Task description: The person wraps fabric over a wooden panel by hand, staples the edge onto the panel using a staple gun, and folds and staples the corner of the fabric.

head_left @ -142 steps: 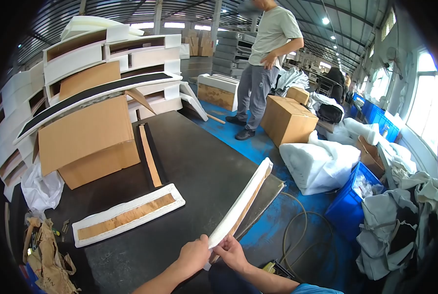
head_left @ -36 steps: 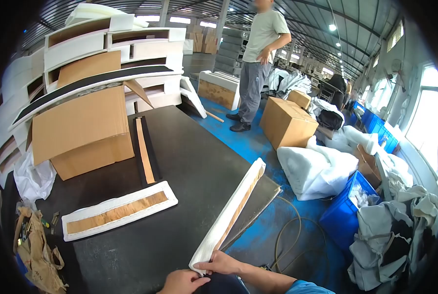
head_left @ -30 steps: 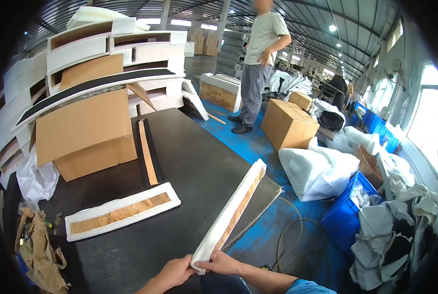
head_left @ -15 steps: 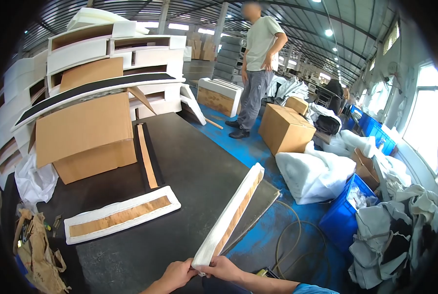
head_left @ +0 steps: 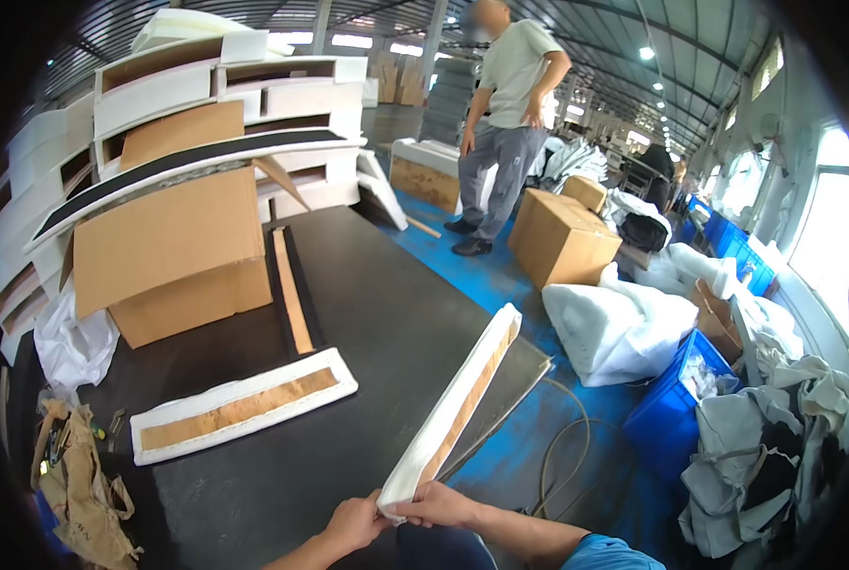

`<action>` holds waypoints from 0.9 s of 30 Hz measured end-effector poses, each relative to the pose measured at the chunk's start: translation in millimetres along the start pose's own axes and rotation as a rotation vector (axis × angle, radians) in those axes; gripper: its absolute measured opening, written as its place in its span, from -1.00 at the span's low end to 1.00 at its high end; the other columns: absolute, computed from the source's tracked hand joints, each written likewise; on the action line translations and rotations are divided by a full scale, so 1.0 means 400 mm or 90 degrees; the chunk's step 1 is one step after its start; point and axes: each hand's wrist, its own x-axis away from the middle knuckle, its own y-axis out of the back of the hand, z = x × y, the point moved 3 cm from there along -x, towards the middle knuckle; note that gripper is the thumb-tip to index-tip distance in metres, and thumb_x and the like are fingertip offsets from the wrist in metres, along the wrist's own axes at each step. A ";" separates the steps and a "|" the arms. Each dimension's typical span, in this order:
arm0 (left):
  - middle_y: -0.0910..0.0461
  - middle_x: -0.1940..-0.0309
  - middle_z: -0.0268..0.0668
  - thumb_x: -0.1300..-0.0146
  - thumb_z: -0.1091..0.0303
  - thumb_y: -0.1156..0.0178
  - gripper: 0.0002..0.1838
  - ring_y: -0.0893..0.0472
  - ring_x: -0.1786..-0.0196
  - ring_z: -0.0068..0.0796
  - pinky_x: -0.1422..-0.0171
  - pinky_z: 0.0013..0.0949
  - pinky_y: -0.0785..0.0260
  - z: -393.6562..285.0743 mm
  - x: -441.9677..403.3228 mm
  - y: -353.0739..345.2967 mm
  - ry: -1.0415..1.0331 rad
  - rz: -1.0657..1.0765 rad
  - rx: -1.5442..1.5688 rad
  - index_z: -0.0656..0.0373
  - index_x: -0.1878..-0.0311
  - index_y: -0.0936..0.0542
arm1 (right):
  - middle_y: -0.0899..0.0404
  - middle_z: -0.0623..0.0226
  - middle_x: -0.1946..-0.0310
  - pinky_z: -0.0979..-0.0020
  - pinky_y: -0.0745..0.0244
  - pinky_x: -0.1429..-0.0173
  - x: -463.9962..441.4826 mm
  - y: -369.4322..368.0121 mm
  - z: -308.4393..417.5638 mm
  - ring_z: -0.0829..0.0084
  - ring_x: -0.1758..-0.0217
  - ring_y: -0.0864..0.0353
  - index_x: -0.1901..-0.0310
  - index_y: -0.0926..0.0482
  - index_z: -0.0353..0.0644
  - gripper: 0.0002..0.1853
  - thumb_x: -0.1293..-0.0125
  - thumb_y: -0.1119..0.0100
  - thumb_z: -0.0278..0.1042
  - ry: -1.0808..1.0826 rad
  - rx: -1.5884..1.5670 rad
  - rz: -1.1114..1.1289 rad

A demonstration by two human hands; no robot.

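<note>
A long narrow wooden board wrapped in white fabric (head_left: 451,413) stands on its edge over the dark table (head_left: 367,275), its bare wood strip facing right. My left hand (head_left: 356,522) pinches the fabric at its near end. Just right of it, my right hand (head_left: 438,504) grips the same end, thumb over the white cover. To the left, a second fabric-wrapped board (head_left: 244,404) lies flat with its wood strip upward. Beyond that is a black-covered strip with a bare wood middle (head_left: 291,290).
A large cardboard box (head_left: 172,252) sits on the table's far left, before stacked white frames (head_left: 153,90). A person (head_left: 515,123) stands beyond the table. On the right are a carton (head_left: 562,237), a white bundle (head_left: 614,328), a blue bin (head_left: 667,408) and a floor hose (head_left: 576,446).
The view has shifted slightly, moving the scene up and a little right. Both hands keep hold of the board's near end. A small tool below my right forearm no longer shows.
</note>
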 end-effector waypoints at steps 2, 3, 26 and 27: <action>-0.76 0.30 0.01 -0.29 0.17 -0.42 -0.59 -0.75 0.18 0.15 0.07 0.07 -0.57 -0.029 -0.002 0.025 0.012 0.016 -0.001 0.23 -0.06 -0.58 | -0.66 0.48 0.49 0.55 -0.46 0.37 0.023 -0.010 0.022 0.69 0.48 -0.53 0.20 -0.81 -0.21 -0.63 -0.45 -0.41 -0.01 0.038 0.008 -0.023; -0.76 0.30 0.01 -0.29 0.19 -0.41 -0.59 -0.75 0.18 0.15 0.06 0.08 -0.57 -0.041 0.002 0.032 0.011 0.027 -0.003 0.24 -0.06 -0.57 | -0.72 0.45 0.43 0.54 -0.51 0.31 0.035 -0.012 0.042 0.68 0.42 -0.59 0.14 -0.81 -0.24 -0.65 -0.44 -0.42 -0.05 0.082 0.022 -0.057; -0.76 0.06 0.10 -0.29 0.13 -0.40 -0.58 -0.73 -0.12 0.10 -0.10 0.03 -0.56 -0.042 0.005 0.029 0.138 0.063 0.074 0.25 -0.06 -0.70 | -0.76 0.41 0.28 0.50 -0.61 0.14 -0.006 -0.004 0.013 0.59 0.27 -0.68 -0.03 -0.75 -0.32 -0.71 -0.48 -0.39 -0.24 0.083 0.054 -0.032; -0.76 0.06 0.10 -0.29 0.13 -0.40 -0.58 -0.73 -0.12 0.10 -0.10 0.03 -0.56 -0.044 0.003 0.036 0.137 0.061 0.068 0.25 -0.06 -0.70 | -0.76 0.41 0.28 0.50 -0.61 0.14 -0.005 -0.001 0.020 0.59 0.27 -0.68 -0.03 -0.75 -0.32 -0.71 -0.48 -0.39 -0.24 0.090 0.052 -0.033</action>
